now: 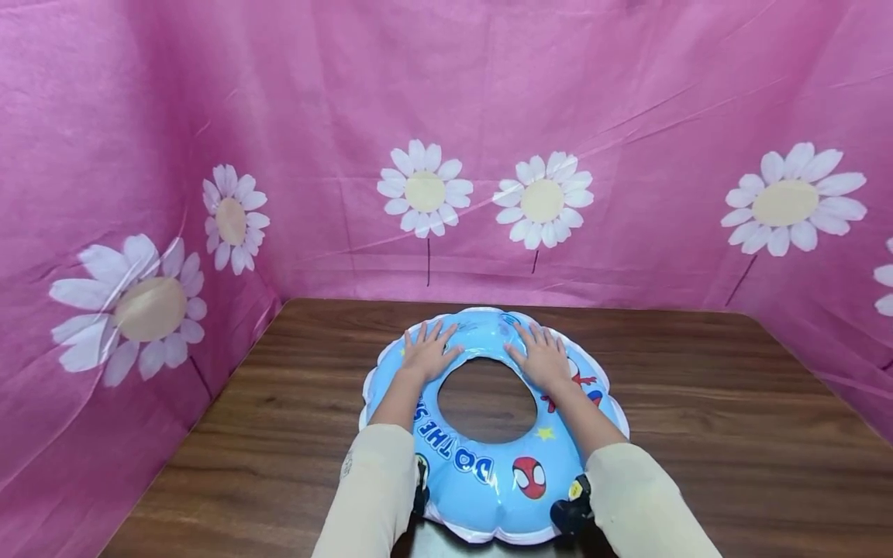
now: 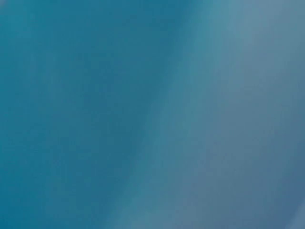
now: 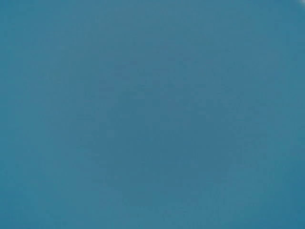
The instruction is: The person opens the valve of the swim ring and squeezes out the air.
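Note:
A blue inflatable swim ring (image 1: 474, 469) with a scalloped white edge, lettering and red cartoon masks lies on the wooden table. On its far left part rests my left hand (image 1: 425, 355), fingers spread and straight. My right hand (image 1: 543, 356) lies palm down on the far right part, its fingers also stretched out. Through the ring's hole the brown tabletop shows. Both wrist views are filled by a blurred blue surface (image 2: 95, 114), and neither shows a hand.
The brown wooden table (image 1: 705, 418) extends to both sides of the ring. Behind it and at the sides hangs a pink cloth (image 1: 335, 93) printed with large white daisies. Black wrist devices (image 1: 572, 508) sit at the sleeve cuffs, close against the ring's near edge.

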### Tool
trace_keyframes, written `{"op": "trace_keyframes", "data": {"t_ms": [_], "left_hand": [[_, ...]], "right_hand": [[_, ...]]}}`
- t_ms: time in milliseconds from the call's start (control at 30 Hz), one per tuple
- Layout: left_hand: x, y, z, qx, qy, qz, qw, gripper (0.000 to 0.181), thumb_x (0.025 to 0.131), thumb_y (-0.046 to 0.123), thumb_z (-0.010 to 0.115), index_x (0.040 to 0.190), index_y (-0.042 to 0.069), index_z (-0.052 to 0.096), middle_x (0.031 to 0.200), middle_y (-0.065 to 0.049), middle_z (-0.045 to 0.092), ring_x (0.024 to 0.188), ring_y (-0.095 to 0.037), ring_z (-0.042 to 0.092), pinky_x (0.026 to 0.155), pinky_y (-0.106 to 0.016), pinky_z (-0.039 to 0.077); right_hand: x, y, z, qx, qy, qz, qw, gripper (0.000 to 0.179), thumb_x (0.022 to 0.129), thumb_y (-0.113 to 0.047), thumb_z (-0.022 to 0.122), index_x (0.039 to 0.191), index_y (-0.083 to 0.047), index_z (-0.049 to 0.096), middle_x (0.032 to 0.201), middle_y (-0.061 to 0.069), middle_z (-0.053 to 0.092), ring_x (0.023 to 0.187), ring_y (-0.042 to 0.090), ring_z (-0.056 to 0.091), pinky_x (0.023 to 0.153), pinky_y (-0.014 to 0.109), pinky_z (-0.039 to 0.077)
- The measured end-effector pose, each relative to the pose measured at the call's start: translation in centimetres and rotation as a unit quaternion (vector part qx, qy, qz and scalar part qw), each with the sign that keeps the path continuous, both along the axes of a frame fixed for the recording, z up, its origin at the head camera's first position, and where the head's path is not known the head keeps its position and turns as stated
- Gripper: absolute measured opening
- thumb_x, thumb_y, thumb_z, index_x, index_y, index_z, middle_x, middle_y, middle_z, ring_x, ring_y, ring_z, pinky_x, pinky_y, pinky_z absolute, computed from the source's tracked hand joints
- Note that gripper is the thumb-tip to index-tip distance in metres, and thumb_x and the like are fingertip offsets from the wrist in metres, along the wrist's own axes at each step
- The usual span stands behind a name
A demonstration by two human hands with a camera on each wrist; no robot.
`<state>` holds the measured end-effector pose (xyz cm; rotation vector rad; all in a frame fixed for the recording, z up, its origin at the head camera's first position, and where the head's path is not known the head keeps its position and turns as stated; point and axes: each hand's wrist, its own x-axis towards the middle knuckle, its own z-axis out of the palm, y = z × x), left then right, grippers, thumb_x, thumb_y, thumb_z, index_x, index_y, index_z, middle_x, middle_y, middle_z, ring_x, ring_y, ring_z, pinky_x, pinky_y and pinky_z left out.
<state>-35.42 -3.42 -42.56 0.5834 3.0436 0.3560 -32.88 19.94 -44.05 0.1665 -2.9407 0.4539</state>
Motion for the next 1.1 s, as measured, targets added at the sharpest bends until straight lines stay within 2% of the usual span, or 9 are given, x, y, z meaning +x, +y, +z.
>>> {"op": "trace_keyframes", "data": {"t_ms": [133, 267, 467, 567, 667, 767, 833, 933, 1100], "left_hand": [[-0.1, -0.5, 0.0, 0.046, -0.017, -0.009, 0.9987, 0.061, 0.094, 0.057, 0.029, 0.147, 0.027, 0.024, 0.151, -0.003, 0.018, 0.137, -0.032, 0.006, 0.104, -0.057, -0.001], [-0.4, -1.0, 0.6, 0.173, -0.027, -0.013, 0.9845, 0.059, 0.095, 0.048, 0.038, 0.145, 0.017, 0.032, 0.148, -0.008, 0.025, 0.136, -0.035, 0.011, 0.103, -0.059, -0.001], [-0.5, -1.9, 2.7, 0.420, 0.023, 0.025, 0.9067, 0.038, 0.095, 0.022, 0.050, 0.125, -0.001, 0.054, 0.131, -0.016, 0.049, 0.131, -0.031, 0.028, 0.108, -0.047, 0.003], [0.2, -2.1, 4.4, 0.451, 0.045, 0.017, 0.8911, 0.030, 0.095, 0.016, 0.051, 0.118, -0.001, 0.060, 0.123, -0.016, 0.056, 0.122, -0.027, 0.043, 0.106, -0.042, 0.020], [1.8, -2.2, 6.0, 0.407, 0.035, -0.041, 0.9118, 0.028, 0.095, 0.015, 0.050, 0.118, 0.003, 0.061, 0.120, -0.012, 0.058, 0.113, -0.025, 0.051, 0.098, -0.040, 0.035], [4.6, -2.5, 7.0, 0.332, 0.027, -0.142, 0.9320, 0.028, 0.095, 0.016, 0.052, 0.119, 0.005, 0.061, 0.120, -0.009, 0.058, 0.113, -0.022, 0.051, 0.095, -0.038, 0.039], [6.9, -2.9, 6.9, 0.278, 0.038, -0.225, 0.9331, 0.028, 0.094, 0.019, 0.053, 0.118, 0.006, 0.062, 0.120, -0.006, 0.058, 0.116, -0.020, 0.048, 0.097, -0.036, 0.037], [10.2, -3.5, 5.6, 0.185, 0.079, -0.358, 0.9119, 0.035, 0.094, 0.029, 0.053, 0.122, 0.010, 0.060, 0.125, -0.004, 0.056, 0.123, -0.019, 0.042, 0.101, -0.036, 0.031], [13.5, -4.1, 2.6, 0.015, 0.152, -0.513, 0.8447, 0.060, 0.092, 0.050, 0.044, 0.143, 0.018, 0.036, 0.147, -0.001, 0.030, 0.135, -0.020, 0.020, 0.108, -0.039, 0.017]], "right_hand": [[0.1, 0.5, 0.5, -0.065, 0.002, 0.021, 0.9977, 0.060, 0.096, -0.046, 0.038, 0.142, -0.008, 0.034, 0.144, 0.020, 0.029, 0.131, 0.041, 0.022, 0.104, 0.056, 0.012], [-0.1, 1.7, 2.3, -0.165, -0.019, 0.047, 0.9850, 0.054, 0.098, -0.038, 0.040, 0.136, 0.000, 0.042, 0.137, 0.024, 0.038, 0.126, 0.042, 0.031, 0.102, 0.055, 0.022], [0.4, 4.3, 5.1, -0.169, -0.021, 0.076, 0.9824, 0.052, 0.098, -0.037, 0.042, 0.129, 0.004, 0.050, 0.134, 0.024, 0.042, 0.124, 0.040, 0.035, 0.099, 0.054, 0.027], [1.9, 4.8, 6.2, -0.140, 0.009, 0.113, 0.9836, 0.046, 0.096, -0.033, 0.047, 0.127, 0.001, 0.054, 0.133, 0.022, 0.044, 0.122, 0.039, 0.038, 0.097, 0.056, 0.029], [4.3, 4.3, 6.9, -0.110, 0.043, 0.169, 0.9785, 0.040, 0.094, -0.028, 0.053, 0.124, 0.000, 0.057, 0.130, 0.019, 0.048, 0.121, 0.037, 0.041, 0.096, 0.055, 0.031], [7.5, 3.4, 6.9, -0.078, 0.075, 0.248, 0.9628, 0.035, 0.091, -0.024, 0.058, 0.119, -0.003, 0.061, 0.127, 0.014, 0.052, 0.120, 0.032, 0.044, 0.096, 0.051, 0.034], [9.6, 2.7, 6.5, -0.054, 0.089, 0.302, 0.9476, 0.033, 0.090, -0.025, 0.060, 0.117, -0.006, 0.063, 0.125, 0.010, 0.054, 0.119, 0.027, 0.046, 0.094, 0.048, 0.038], [12.4, 1.9, 5.7, -0.018, 0.110, 0.370, 0.9223, 0.032, 0.090, -0.031, 0.059, 0.115, -0.011, 0.064, 0.125, 0.004, 0.055, 0.118, 0.023, 0.047, 0.093, 0.047, 0.039], [15.0, 1.6, 3.8, 0.050, 0.127, 0.417, 0.8988, 0.046, 0.090, -0.041, 0.055, 0.128, -0.015, 0.054, 0.132, -0.001, 0.050, 0.122, 0.023, 0.043, 0.095, 0.049, 0.035]]}}
